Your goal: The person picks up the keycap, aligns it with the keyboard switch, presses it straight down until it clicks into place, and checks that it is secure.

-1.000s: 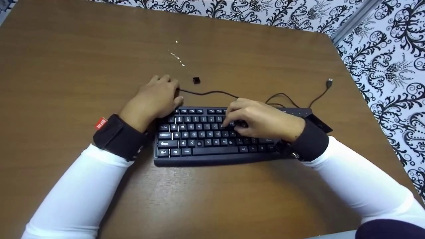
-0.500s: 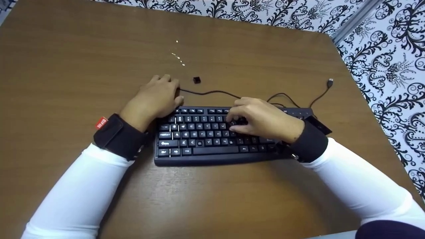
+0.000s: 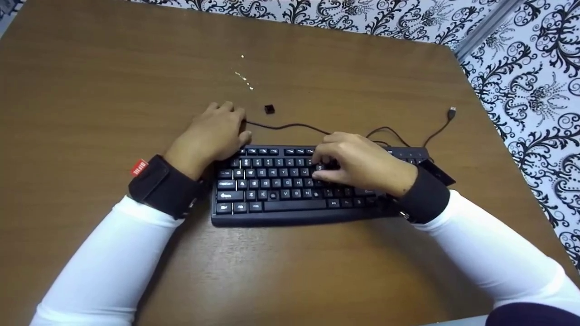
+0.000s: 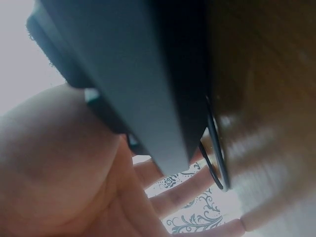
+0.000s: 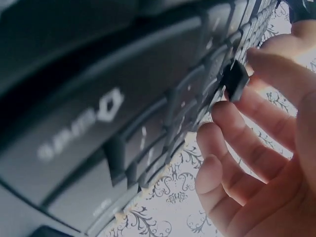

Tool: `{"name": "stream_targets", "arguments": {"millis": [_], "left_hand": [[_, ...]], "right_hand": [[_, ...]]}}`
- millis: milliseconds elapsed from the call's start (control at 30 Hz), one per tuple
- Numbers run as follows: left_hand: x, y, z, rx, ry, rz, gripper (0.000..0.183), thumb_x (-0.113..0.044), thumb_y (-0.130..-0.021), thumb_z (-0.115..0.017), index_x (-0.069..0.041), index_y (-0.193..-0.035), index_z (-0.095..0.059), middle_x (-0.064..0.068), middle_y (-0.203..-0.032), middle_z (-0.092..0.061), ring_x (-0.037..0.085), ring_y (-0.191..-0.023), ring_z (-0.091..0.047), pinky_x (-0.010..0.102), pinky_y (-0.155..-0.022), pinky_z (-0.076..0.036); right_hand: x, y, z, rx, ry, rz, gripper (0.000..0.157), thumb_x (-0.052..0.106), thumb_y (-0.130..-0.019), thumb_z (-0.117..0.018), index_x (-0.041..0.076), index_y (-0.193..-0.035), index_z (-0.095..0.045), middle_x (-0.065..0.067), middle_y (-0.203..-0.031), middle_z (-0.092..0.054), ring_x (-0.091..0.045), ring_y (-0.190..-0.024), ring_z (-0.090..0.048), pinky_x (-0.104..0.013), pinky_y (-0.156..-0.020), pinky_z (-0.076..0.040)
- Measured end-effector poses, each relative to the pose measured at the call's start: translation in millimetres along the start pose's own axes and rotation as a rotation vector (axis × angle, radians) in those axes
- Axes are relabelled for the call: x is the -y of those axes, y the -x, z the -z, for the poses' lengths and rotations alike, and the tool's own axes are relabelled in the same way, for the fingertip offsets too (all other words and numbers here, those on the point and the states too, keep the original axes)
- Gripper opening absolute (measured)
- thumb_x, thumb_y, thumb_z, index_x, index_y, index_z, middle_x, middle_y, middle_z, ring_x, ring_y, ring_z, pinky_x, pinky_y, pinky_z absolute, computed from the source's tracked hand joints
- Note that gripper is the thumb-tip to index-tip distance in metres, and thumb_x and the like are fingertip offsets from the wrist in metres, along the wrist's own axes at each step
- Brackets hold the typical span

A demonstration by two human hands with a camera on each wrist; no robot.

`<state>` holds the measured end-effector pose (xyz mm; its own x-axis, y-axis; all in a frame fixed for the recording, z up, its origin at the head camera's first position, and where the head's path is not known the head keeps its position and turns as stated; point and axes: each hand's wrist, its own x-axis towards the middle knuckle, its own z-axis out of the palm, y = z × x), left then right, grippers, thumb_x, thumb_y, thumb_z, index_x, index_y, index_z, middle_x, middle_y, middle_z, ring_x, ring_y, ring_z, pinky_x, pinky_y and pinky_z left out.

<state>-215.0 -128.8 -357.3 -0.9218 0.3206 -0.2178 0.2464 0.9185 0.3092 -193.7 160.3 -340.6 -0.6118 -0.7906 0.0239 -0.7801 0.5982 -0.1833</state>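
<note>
A black keyboard (image 3: pixel 294 206) lies on the brown table (image 3: pixel 290 271). My left hand (image 3: pixel 213 131) rests over its back left corner. The thumb lies at the top edge, and in the left wrist view the spread fingers (image 4: pixel 182 195) reach past the keyboard's end towards the table. Over the right half of the keys, my right hand (image 3: pixel 358 158) has its thumb and forefinger close together. In the right wrist view a tilted keycap (image 5: pixel 237 80) stands out from the key rows, pinched at the fingertips. Its underside is hidden.
A loose black keycap (image 3: pixel 269 109) lies behind the keyboard. The cable (image 3: pixel 290 125) runs along the back to a USB plug (image 3: pixel 451 113) at the right. Small pale crumbs (image 3: pixel 248 83) lie farther back. Patterned wallpaper (image 3: pixel 539 99) borders the table.
My right hand has shifted slightly right, its forefinger and thumb drawn back a little over the keys. The left hand and keyboard stay in place.
</note>
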Motion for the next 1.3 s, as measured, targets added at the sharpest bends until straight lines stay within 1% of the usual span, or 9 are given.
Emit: {"name": "stream_targets", "arguments": {"millis": [67,167,267,367,467,767,1033,1133,1300], "left_hand": [[0.0,-0.8,-1.0,0.004,-0.002,0.005,0.057,-0.036,-0.104,-0.046,-0.003,-0.15,-0.039,0.023,-0.156,-0.035,0.045,-0.143,-0.03,0.071,-0.111,-0.033],[0.2,-1.3,-1.3,0.011,-0.006,0.01,0.058,-0.036,-0.104,-0.046,-0.003,-0.151,-0.037,0.023,-0.156,-0.034,0.046,-0.144,-0.029,0.071,-0.111,-0.033],[0.5,-1.2,-1.0,0.004,-0.013,0.004,0.058,-0.036,-0.104,-0.046,-0.002,-0.151,-0.037,0.024,-0.155,-0.035,0.046,-0.143,-0.031,0.07,-0.111,-0.034],[0.8,-0.7,-0.8,-0.004,-0.014,0.001,0.057,-0.036,-0.104,-0.046,-0.002,-0.149,-0.039,0.023,-0.154,-0.037,0.045,-0.142,-0.033,0.07,-0.109,-0.036],[0.8,-0.2,-1.0,-0.006,-0.01,0.003,0.055,-0.036,-0.104,-0.047,-0.003,-0.148,-0.041,0.023,-0.153,-0.038,0.045,-0.141,-0.034,0.07,-0.108,-0.038],[-0.1,-0.6,0.4,-0.004,-0.014,0.004,0.055,-0.036,-0.104,-0.047,-0.003,-0.148,-0.042,0.023,-0.152,-0.038,0.044,-0.139,-0.035,0.071,-0.106,-0.04],[1.2,-2.0,-0.1,0.0,-0.02,0.004,0.058,-0.037,-0.104,-0.046,-0.004,-0.15,-0.039,0.024,-0.156,-0.034,0.046,-0.143,-0.031,0.073,-0.108,-0.036],[1.7,-2.5,-1.4,0.004,-0.025,0.006,0.057,-0.037,-0.104,-0.046,-0.004,-0.15,-0.039,0.023,-0.156,-0.034,0.046,-0.144,-0.03,0.074,-0.106,-0.036],[1.8,-2.9,-2.5,0.005,-0.022,0.015,0.055,-0.038,-0.104,-0.045,-0.005,-0.149,-0.041,0.022,-0.155,-0.036,0.045,-0.144,-0.03,0.077,-0.105,-0.035]], "right_hand": [[-1,2,1.7,0.005,0.01,-0.003,0.023,0.031,-0.09,-0.073,0.013,-0.103,-0.075,-0.003,-0.094,-0.065,-0.019,-0.085,-0.06,-0.039,-0.074,-0.054],[-2,5,6.6,0.022,0.022,0.023,0.022,0.02,-0.089,-0.068,0.015,-0.109,-0.074,-0.003,-0.098,-0.062,-0.019,-0.088,-0.057,-0.037,-0.075,-0.051],[-3,5,10.3,0.039,0.02,0.069,0.031,0.007,-0.086,-0.063,0.015,-0.113,-0.074,-0.003,-0.101,-0.06,-0.019,-0.091,-0.054,-0.035,-0.076,-0.049],[-3,3,10.7,0.06,0.01,0.109,0.033,0.002,-0.086,-0.064,0.013,-0.115,-0.074,-0.004,-0.104,-0.061,-0.019,-0.095,-0.055,-0.035,-0.079,-0.051],[-3,1,9.7,0.068,0.003,0.131,0.027,0.003,-0.086,-0.067,0.01,-0.111,-0.075,-0.006,-0.103,-0.064,-0.021,-0.096,-0.057,-0.036,-0.082,-0.053],[-4,0,9.7,0.028,0.017,0.15,0.018,0.005,-0.084,-0.071,0.009,-0.101,-0.077,-0.005,-0.091,-0.063,-0.019,-0.085,-0.056,-0.035,-0.073,-0.052],[-1,-1,11.5,0.04,0.019,0.137,0.01,0.008,-0.083,-0.075,0.01,-0.093,-0.075,-0.003,-0.092,-0.068,-0.02,-0.088,-0.061,-0.037,-0.079,-0.056],[0,0,9.8,0.051,0.006,0.128,0.009,0.009,-0.083,-0.076,0.01,-0.092,-0.075,-0.003,-0.091,-0.07,-0.019,-0.089,-0.063,-0.037,-0.082,-0.057],[1,2,6.4,0.036,0.006,0.11,0.015,0.011,-0.082,-0.078,0.009,-0.097,-0.076,-0.005,-0.091,-0.069,-0.02,-0.087,-0.064,-0.036,-0.08,-0.058]]}}
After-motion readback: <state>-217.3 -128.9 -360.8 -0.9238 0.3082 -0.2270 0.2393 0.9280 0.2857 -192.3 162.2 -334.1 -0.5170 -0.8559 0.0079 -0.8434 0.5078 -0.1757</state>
